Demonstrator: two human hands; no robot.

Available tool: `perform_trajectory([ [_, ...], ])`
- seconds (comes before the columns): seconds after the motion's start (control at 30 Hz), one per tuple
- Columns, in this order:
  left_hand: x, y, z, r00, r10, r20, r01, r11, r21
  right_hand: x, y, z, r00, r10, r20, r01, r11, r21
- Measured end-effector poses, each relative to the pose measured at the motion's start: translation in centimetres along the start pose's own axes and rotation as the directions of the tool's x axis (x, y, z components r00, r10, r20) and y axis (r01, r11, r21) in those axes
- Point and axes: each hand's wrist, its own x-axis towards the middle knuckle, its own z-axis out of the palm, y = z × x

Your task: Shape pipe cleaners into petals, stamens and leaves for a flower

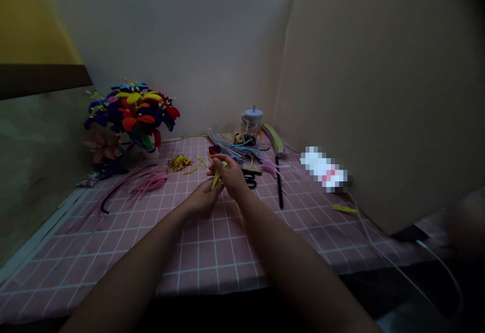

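Above the middle of the table, my two hands are close together around a yellow pipe-cleaner piece (217, 177). My left hand (203, 199) is closed on its lower end. Higher up and to the right, my right hand (232, 176) pinches the upper part, its fingers bent over it. The hands hide part of the piece, so its full shape does not show. Just behind them lie a small dark red piece (214, 149) and a bundle of pastel pipe cleaners (237, 146). Black-handled scissors (250, 180) rest right beside my right hand.
A bunch of colourful pipe-cleaner flowers (138, 110) stands back left. Pink pipe cleaners (149, 184) and a pile of small yellow and red bits (179, 162) lie left. A lidded cup (252, 123) stands at the back. A white cable (369, 237) runs over the right edge.
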Motion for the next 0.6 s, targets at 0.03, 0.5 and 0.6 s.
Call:
perform_trajectory([
  [0.03,-0.1,0.1,0.0,0.998,-0.038,0.048,0.04,0.998,-0.056,0.0,0.0,0.0,1.0,0.002,0.004,-0.002,1.0,-0.005],
  [0.5,0.3,0.9,-2.1,0.962,-0.152,0.227,0.237,0.877,-0.417,0.2,0.5,-0.5,0.979,0.046,0.2,0.007,0.966,-0.257],
  [0.6,0.3,1.0,-1.9,0.983,-0.156,0.092,0.18,0.905,-0.385,0.4,0.3,-0.7,0.99,0.095,0.109,-0.058,0.952,-0.3],
])
